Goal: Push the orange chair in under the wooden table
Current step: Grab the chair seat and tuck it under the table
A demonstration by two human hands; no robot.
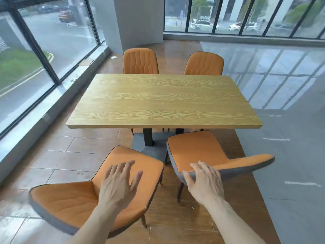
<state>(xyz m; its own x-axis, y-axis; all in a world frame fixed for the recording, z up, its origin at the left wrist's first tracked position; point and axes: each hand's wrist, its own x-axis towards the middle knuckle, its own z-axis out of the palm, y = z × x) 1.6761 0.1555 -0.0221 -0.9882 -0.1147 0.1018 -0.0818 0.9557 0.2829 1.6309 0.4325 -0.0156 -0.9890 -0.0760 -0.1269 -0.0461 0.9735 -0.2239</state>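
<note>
A wooden table (163, 101) on a dark post stands in the middle of the view. Two orange chairs stand pulled out on its near side. The left near chair (70, 201) is turned, with its backrest towards the lower left. My left hand (119, 184) hovers over its seat, fingers spread, holding nothing. The right near chair (195, 148) has its seat front close to the table edge and its backrest (246, 162) angled right. My right hand (202, 182) rests on the left end of that backrest, fingers curled over its edge.
Two more orange chairs (140, 62) (204, 64) are tucked in at the table's far side. A glass wall with a low sill (58, 95) runs along the left. A white pillar (139, 20) stands behind. Grey floor (290, 138) spreads to the right.
</note>
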